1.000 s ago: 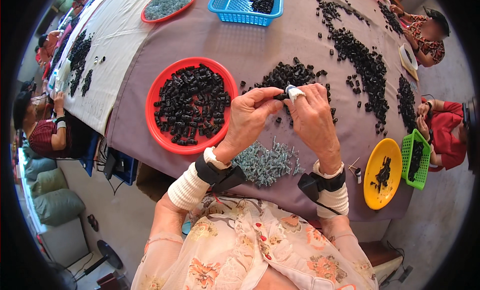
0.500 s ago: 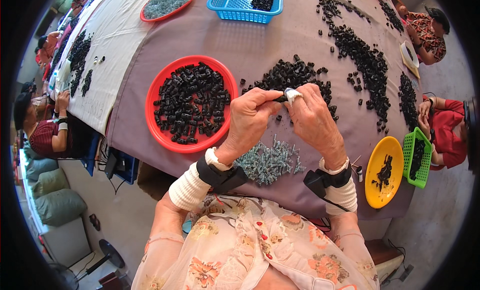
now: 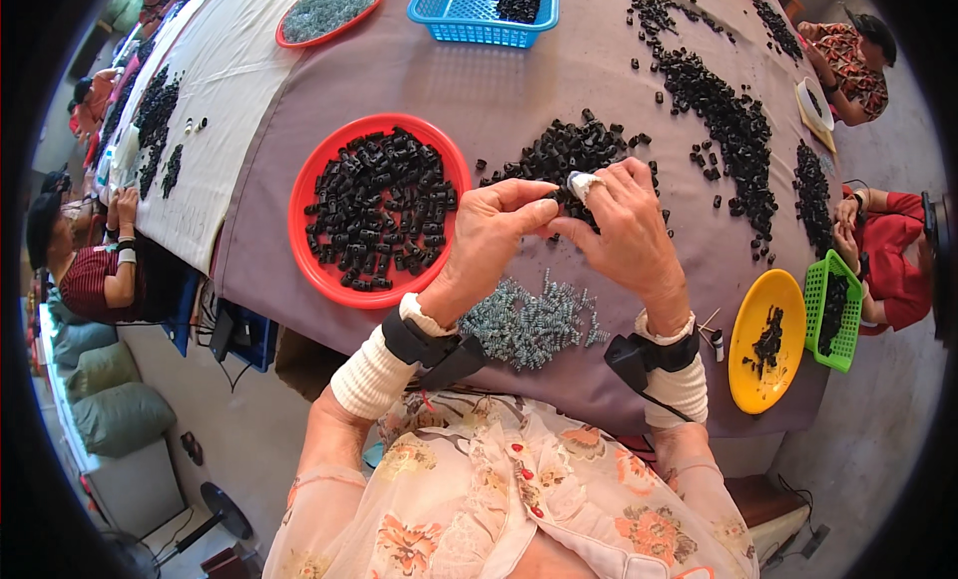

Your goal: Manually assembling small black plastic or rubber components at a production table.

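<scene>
Over the near edge of a pile of small black plastic parts (image 3: 569, 145), my left hand (image 3: 489, 230) is closed in a pinch. A dark bit shows at its fingertips, too small to name. Close beside it, my right hand (image 3: 631, 235) has its fingers curled and its thumb pointing toward the left fingertips; a white wrapping (image 3: 585, 185) covers one finger. Whatever the right hand may hold is hidden. Below both hands lies a heap of small metal springs (image 3: 529, 320). Left of my left hand, a red round tray (image 3: 302, 250) holds many black parts.
A blue basket (image 3: 484, 32) and another red tray of springs (image 3: 282, 30) stand at the far side. On the right are a yellow plate (image 3: 748, 380), a green basket (image 3: 848, 330) and scattered black parts (image 3: 733, 130). Other people sit around the table.
My right thumb has come away from the left fingertips, and a small gap now shows between the hands. The right hand has turned slightly; the view has shifted a little.
</scene>
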`<state>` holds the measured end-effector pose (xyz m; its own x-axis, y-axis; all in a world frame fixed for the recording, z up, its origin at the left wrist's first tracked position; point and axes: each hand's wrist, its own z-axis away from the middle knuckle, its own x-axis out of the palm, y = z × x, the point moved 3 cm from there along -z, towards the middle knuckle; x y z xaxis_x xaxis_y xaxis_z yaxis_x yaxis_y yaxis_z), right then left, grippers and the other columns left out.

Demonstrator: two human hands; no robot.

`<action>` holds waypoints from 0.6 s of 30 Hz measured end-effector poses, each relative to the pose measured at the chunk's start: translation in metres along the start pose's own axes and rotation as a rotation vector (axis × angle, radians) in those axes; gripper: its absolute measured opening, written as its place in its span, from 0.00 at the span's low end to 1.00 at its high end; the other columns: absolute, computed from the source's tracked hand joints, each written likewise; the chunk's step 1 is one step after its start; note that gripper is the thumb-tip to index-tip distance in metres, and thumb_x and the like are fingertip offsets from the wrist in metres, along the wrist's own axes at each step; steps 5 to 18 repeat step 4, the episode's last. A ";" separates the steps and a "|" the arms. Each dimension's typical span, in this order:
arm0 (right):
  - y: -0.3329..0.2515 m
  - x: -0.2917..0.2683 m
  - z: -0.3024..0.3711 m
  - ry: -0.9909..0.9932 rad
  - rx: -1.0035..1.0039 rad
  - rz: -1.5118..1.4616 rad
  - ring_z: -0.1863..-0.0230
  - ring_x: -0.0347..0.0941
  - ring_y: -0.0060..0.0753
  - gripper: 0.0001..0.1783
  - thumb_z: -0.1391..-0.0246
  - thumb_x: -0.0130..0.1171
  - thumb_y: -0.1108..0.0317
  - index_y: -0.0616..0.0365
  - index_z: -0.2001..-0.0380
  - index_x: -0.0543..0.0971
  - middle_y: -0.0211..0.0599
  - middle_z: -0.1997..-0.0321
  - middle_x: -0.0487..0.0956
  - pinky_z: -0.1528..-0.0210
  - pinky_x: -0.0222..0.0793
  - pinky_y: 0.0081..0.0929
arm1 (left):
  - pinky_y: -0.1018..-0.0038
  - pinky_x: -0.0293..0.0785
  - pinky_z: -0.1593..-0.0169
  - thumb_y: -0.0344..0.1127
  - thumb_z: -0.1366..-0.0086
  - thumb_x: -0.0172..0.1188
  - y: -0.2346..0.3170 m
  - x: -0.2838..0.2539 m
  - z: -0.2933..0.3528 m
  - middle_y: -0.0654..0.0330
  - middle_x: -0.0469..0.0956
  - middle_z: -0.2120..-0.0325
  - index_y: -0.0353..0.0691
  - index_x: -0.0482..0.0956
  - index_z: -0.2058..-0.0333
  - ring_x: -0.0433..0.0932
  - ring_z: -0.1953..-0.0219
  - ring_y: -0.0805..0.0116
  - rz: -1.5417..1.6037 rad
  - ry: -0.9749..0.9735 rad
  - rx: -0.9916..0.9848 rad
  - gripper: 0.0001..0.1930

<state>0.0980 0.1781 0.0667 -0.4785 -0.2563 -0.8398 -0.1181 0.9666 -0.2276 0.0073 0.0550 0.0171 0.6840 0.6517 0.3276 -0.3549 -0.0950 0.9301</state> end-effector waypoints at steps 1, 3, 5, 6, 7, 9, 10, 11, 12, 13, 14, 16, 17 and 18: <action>0.000 0.002 0.000 0.000 0.001 0.002 0.66 0.70 0.38 0.16 0.57 0.64 0.60 0.61 0.71 0.75 0.36 0.73 0.74 0.52 0.59 0.38 | 0.79 0.76 0.60 0.26 0.38 0.57 -0.001 0.000 0.000 0.59 0.81 0.67 0.30 0.78 0.57 0.79 0.66 0.75 0.038 -0.007 -0.028 0.11; -0.001 0.005 0.000 0.018 -0.019 0.083 0.67 0.70 0.37 0.19 0.59 0.65 0.58 0.61 0.69 0.76 0.35 0.74 0.74 0.51 0.57 0.40 | 0.79 0.76 0.59 0.27 0.39 0.58 -0.002 0.001 0.000 0.59 0.81 0.66 0.30 0.78 0.56 0.80 0.66 0.73 0.062 -0.016 -0.030 0.12; 0.001 0.007 -0.001 -0.015 -0.008 0.092 0.66 0.70 0.38 0.18 0.57 0.65 0.58 0.61 0.68 0.77 0.35 0.73 0.75 0.51 0.58 0.40 | 0.78 0.77 0.58 0.27 0.39 0.58 -0.002 0.002 -0.001 0.58 0.81 0.65 0.31 0.77 0.56 0.80 0.65 0.72 0.084 -0.020 -0.032 0.12; 0.001 0.007 -0.001 -0.015 -0.008 0.092 0.66 0.70 0.38 0.18 0.57 0.65 0.58 0.61 0.68 0.77 0.35 0.73 0.75 0.51 0.58 0.40 | 0.78 0.77 0.58 0.27 0.39 0.58 -0.002 0.002 -0.001 0.58 0.81 0.65 0.31 0.77 0.56 0.80 0.65 0.72 0.084 -0.020 -0.032 0.12; 0.001 0.007 -0.001 -0.015 -0.008 0.092 0.66 0.70 0.38 0.18 0.57 0.65 0.58 0.61 0.68 0.77 0.35 0.73 0.75 0.51 0.58 0.40 | 0.78 0.77 0.58 0.27 0.39 0.58 -0.002 0.002 -0.001 0.58 0.81 0.65 0.31 0.77 0.56 0.80 0.65 0.72 0.084 -0.020 -0.032 0.12; 0.001 0.007 -0.001 -0.015 -0.008 0.092 0.66 0.70 0.38 0.18 0.57 0.65 0.58 0.61 0.68 0.77 0.35 0.73 0.75 0.51 0.58 0.40 | 0.78 0.77 0.58 0.27 0.39 0.58 -0.002 0.002 -0.001 0.58 0.81 0.65 0.31 0.77 0.56 0.80 0.65 0.72 0.084 -0.020 -0.032 0.12; 0.001 0.007 -0.001 -0.015 -0.008 0.092 0.66 0.70 0.38 0.18 0.57 0.65 0.58 0.61 0.68 0.77 0.35 0.73 0.75 0.51 0.58 0.40 | 0.78 0.77 0.58 0.27 0.39 0.58 -0.002 0.002 -0.001 0.58 0.81 0.65 0.31 0.77 0.56 0.80 0.65 0.72 0.084 -0.020 -0.032 0.12; 0.001 0.007 -0.001 -0.015 -0.008 0.092 0.66 0.70 0.38 0.18 0.57 0.65 0.58 0.61 0.68 0.77 0.35 0.73 0.75 0.51 0.58 0.40 | 0.78 0.77 0.58 0.27 0.39 0.58 -0.002 0.002 -0.001 0.58 0.81 0.65 0.31 0.77 0.56 0.80 0.65 0.72 0.084 -0.020 -0.032 0.12; 0.001 0.007 -0.001 -0.015 -0.008 0.092 0.66 0.70 0.38 0.18 0.57 0.65 0.58 0.61 0.68 0.77 0.35 0.73 0.75 0.51 0.58 0.40 | 0.78 0.77 0.58 0.27 0.39 0.58 -0.002 0.002 -0.001 0.58 0.81 0.65 0.31 0.77 0.56 0.80 0.65 0.72 0.084 -0.020 -0.032 0.12; 0.001 0.007 -0.001 -0.015 -0.008 0.092 0.66 0.70 0.38 0.18 0.57 0.65 0.58 0.61 0.68 0.77 0.35 0.73 0.75 0.51 0.58 0.40 | 0.78 0.77 0.58 0.27 0.39 0.58 -0.002 0.002 -0.001 0.58 0.81 0.65 0.31 0.77 0.56 0.80 0.65 0.72 0.084 -0.020 -0.032 0.12; 0.001 0.007 -0.001 -0.015 -0.008 0.092 0.66 0.70 0.38 0.18 0.57 0.65 0.58 0.61 0.68 0.77 0.35 0.73 0.75 0.51 0.58 0.40 | 0.78 0.77 0.58 0.27 0.39 0.58 -0.002 0.002 -0.001 0.58 0.81 0.65 0.31 0.77 0.56 0.80 0.65 0.72 0.084 -0.020 -0.032 0.12; 0.001 0.007 -0.001 -0.015 -0.008 0.092 0.66 0.70 0.38 0.18 0.57 0.65 0.58 0.61 0.68 0.77 0.35 0.73 0.75 0.51 0.58 0.40 | 0.78 0.77 0.58 0.27 0.39 0.58 -0.002 0.002 -0.001 0.58 0.81 0.65 0.31 0.77 0.56 0.80 0.65 0.72 0.084 -0.020 -0.032 0.12; 0.001 0.007 -0.001 -0.015 -0.008 0.092 0.66 0.70 0.38 0.18 0.57 0.65 0.58 0.61 0.68 0.77 0.35 0.73 0.75 0.51 0.58 0.40 | 0.78 0.77 0.58 0.27 0.39 0.58 -0.002 0.002 -0.001 0.58 0.81 0.65 0.31 0.77 0.56 0.80 0.65 0.72 0.084 -0.020 -0.032 0.12; 0.001 0.007 -0.001 -0.015 -0.008 0.092 0.66 0.70 0.38 0.18 0.57 0.65 0.58 0.61 0.68 0.77 0.35 0.73 0.75 0.51 0.58 0.40 | 0.78 0.77 0.58 0.27 0.39 0.58 -0.002 0.002 -0.001 0.58 0.81 0.65 0.31 0.77 0.56 0.80 0.65 0.72 0.084 -0.020 -0.032 0.12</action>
